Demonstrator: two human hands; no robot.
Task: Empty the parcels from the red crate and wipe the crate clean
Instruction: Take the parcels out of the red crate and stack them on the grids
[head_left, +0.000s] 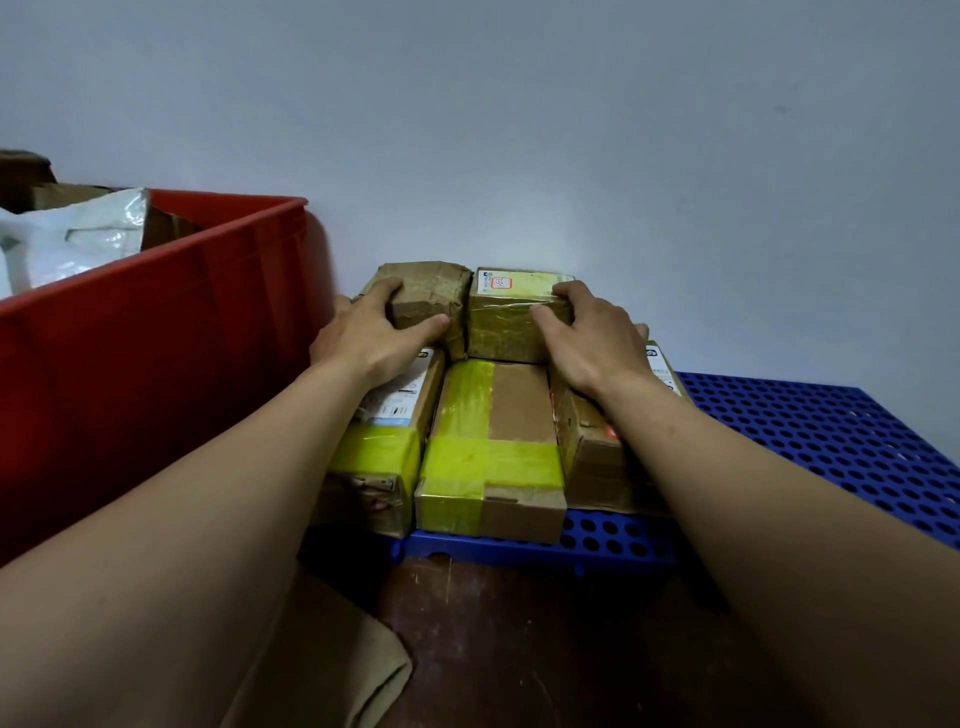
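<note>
Five parcels sit on the blue perforated pallet (831, 441): three in a row at the pallet's front edge and two side by side at its rear, next to the wall (519, 130). What lies under the rear pair is hidden. The left hand (369, 338) grips the brown-taped parcel (431, 291) at the pallet's rear left, fingers (384, 288) curled over its top and thumb on its near face. The right hand (597, 343) grips the yellow-wrapped parcel (511, 322) beside it, fingers (571, 291) over the top edge and thumb on the near face. The two held parcels touch. In the front row, the left parcel (384, 452) and the middle parcel (493, 452) carry yellow tape; the right parcel (597, 457) lies partly under the right forearm. The red crate (156, 353) stands just left of the pallet, with a white plastic mailer (78, 239) and brown cardboard (166, 226) inside. A tan folded sheet (322, 665) lies on the dark floor (519, 649) in front of the pallet.
</note>
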